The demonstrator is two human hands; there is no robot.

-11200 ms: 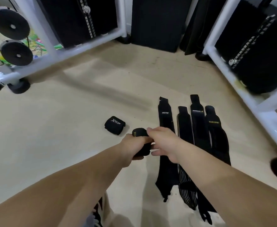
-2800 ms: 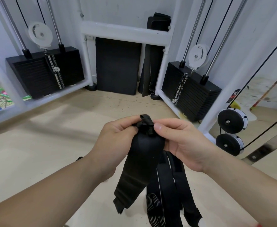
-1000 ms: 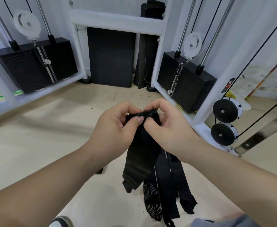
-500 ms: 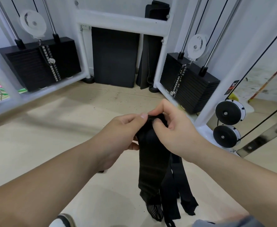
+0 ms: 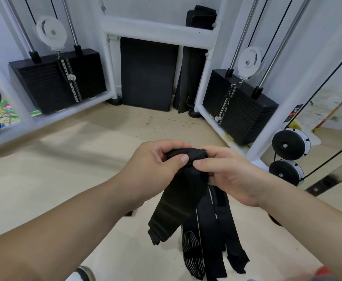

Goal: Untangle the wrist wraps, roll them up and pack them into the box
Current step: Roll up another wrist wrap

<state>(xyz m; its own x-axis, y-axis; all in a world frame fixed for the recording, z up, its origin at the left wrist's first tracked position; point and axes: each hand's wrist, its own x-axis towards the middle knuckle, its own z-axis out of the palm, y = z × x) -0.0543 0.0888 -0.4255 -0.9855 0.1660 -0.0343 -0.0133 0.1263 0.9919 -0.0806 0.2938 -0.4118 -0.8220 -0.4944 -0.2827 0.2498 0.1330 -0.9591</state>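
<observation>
View: head camera, looking down at the two hands.
Change: compared with half a second ago, the top end of the held wrap [image 5: 176, 203] is now lying folded over into a thicker lump between the hands. Its loose tail is hanging slanted to the left instead of straight down.
Left hand [image 5: 156, 169]: it is gripping the folded end, with the thumb pressing on the front and the fingers curling behind.
Right hand [image 5: 232, 175]: it is pinching the same end from the other side, with the thumb on the front and the fingers curling under the fabric.
Place of the wrap: it is hanging in the air in front of the person, above the floor [image 5: 64, 169], and only the two hands are touching it.
Wraps counted: one is being held. Three more wraps [image 5: 208, 240] are lying flat side by side on the floor below it, and one of them is a striped wrap [image 5: 192, 254].
Other counts: two weight stacks [image 5: 56, 82] and two white pulleys [image 5: 51, 32] are standing behind. Four black discs [image 5: 289, 144] are showing, two at each side.
</observation>
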